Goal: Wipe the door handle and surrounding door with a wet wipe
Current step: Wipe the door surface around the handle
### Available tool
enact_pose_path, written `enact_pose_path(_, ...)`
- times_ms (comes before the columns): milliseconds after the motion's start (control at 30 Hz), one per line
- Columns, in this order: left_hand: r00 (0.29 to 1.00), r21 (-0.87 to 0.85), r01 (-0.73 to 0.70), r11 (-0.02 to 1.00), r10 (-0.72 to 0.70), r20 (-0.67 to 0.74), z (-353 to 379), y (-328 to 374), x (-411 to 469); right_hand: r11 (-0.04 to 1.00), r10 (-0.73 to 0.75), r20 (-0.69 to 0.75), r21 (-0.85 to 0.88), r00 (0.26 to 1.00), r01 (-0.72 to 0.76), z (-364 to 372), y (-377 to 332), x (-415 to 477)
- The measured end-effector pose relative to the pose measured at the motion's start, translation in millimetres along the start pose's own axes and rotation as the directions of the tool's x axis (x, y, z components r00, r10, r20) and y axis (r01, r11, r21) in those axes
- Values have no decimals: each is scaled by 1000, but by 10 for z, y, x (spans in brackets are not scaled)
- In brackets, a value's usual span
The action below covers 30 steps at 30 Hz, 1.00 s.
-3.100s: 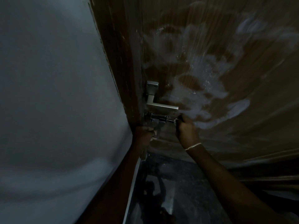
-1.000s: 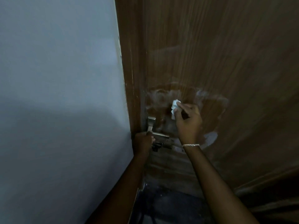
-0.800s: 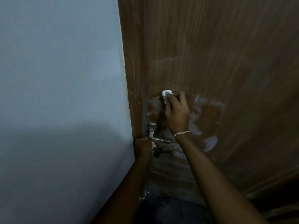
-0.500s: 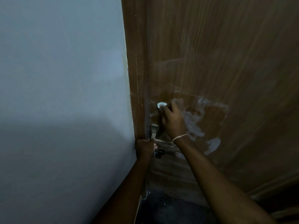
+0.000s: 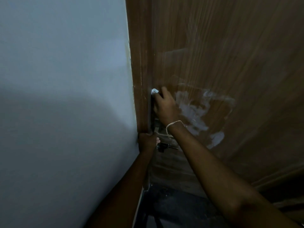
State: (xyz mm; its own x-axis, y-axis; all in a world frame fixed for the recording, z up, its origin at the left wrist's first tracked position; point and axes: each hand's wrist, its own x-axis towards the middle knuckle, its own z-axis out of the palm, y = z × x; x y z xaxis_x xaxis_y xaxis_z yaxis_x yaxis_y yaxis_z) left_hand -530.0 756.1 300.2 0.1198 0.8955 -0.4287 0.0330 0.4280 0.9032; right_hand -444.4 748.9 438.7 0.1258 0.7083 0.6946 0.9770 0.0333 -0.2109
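My right hand (image 5: 165, 106), a thin bracelet on its wrist, presses a small crumpled white wet wipe (image 5: 154, 91) against the brown wooden door (image 5: 230, 55), right at the door's left edge above the handle. The metal door handle (image 5: 157, 127) is mostly hidden behind my right wrist; only a sliver shows. My left hand (image 5: 148, 141) is closed around the door's edge just below the handle. White wet smears (image 5: 195, 112) cover the door to the right of my right hand.
A pale grey-white wall (image 5: 65, 96) fills the left half of the view, meeting the brown door frame (image 5: 139, 63). A dark latch bolt (image 5: 164, 146) sits under the handle. Dark floor (image 5: 177, 209) lies below the door.
My right hand has slid the wipe leftward across the door, from above the handle's right side to the door's left edge. My left hand stays on the door edge.
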Motion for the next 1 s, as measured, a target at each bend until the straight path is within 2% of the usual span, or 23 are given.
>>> enact_pose_path(100,1000,8,1,1000,-1,8,-15,8,-30,1000,4,135,0,991,-4,-42,132,-235)
enact_pose_path(200,1000,34,-4,999,4,-2,-5,11,-28,995,95,31,25,995,-96,-136,209,-168)
enact_pose_path(300,1000,41,3,999,-3,-7,1,9,-28,997,66,-20,33,998,-65,-107,51,-18)
enact_pose_path(367,1000,40,11,999,-10,-7,-1,14,-29,999,31,72,-13,997,-30,-60,52,-116)
enact_pose_path(433,999,55,33,998,-33,-6,-7,15,-19,996,87,128,0,988,-88,-118,178,-277)
enact_pose_path(533,999,43,52,998,-53,8,-7,28,-2,987,158,-35,36,987,-156,-224,298,-216)
enact_pose_path(600,998,44,65,997,-65,8,-3,24,14,991,127,-90,45,988,-124,-213,206,-45)
enact_pose_path(700,997,48,73,996,-74,10,1,37,0,999,46,26,-6,999,-46,-102,86,-123)
enact_pose_path(767,998,54,66,996,-67,4,-2,36,2,994,105,95,13,990,-107,-139,235,-340)
enact_pose_path(867,999,74,53,996,-53,2,-8,35,21,973,224,-55,70,973,-220,-330,478,-367)
enact_pose_path(933,998,78,57,995,-58,9,-4,28,31,976,214,-183,78,960,-203,-368,464,-182)
enact_pose_path(1000,998,93,57,994,-57,5,0,26,26,984,171,-180,84,969,-158,-308,341,-118)
